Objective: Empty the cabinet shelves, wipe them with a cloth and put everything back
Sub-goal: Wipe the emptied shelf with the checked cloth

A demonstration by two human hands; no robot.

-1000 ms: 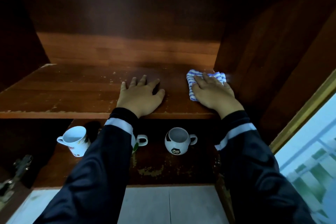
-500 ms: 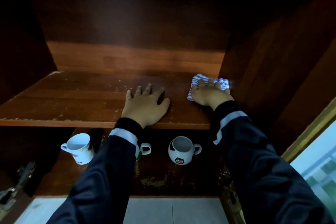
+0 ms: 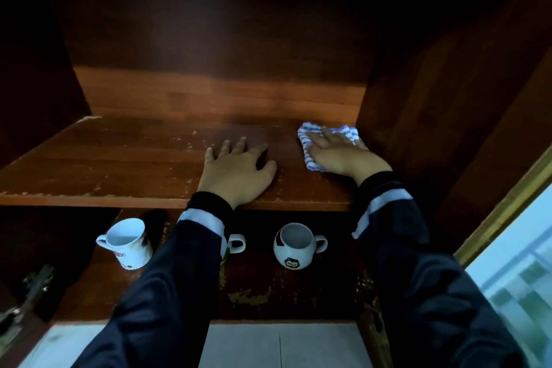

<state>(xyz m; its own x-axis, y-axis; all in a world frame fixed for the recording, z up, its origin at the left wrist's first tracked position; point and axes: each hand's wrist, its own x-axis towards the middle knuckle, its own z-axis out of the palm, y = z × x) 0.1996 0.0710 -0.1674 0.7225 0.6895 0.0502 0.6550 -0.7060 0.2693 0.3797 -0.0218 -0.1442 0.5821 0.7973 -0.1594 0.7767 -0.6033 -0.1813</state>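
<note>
Cloth (image 3: 313, 132) lies under the flat right hand (image 3: 337, 155) (left hand (image 3: 236, 167) flat on shelf (image 3: 119, 164) beside it).

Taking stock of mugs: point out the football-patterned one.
The right mug, round with black patches. The left mug is straight-sided white with small prints; the middle mug is mostly hidden behind the left sleeve.

upper shelf (image 3: 119, 164) is reddish-brown wood-grain board, kinda satin, with the finish speckled and chipped along the front edge. lower shelf (image 3: 283, 287) is darker and its coating is flaking off in pale rough patches. the cloth (image 3: 343, 130) is soft woven fabric, blue and white stripes, matt. the white mug (image 3: 128, 245) and the football-pattern mug (image 3: 294, 248) both look like glossy glazed ceramic. hinge (image 3: 33, 287) is dull metal.
</note>
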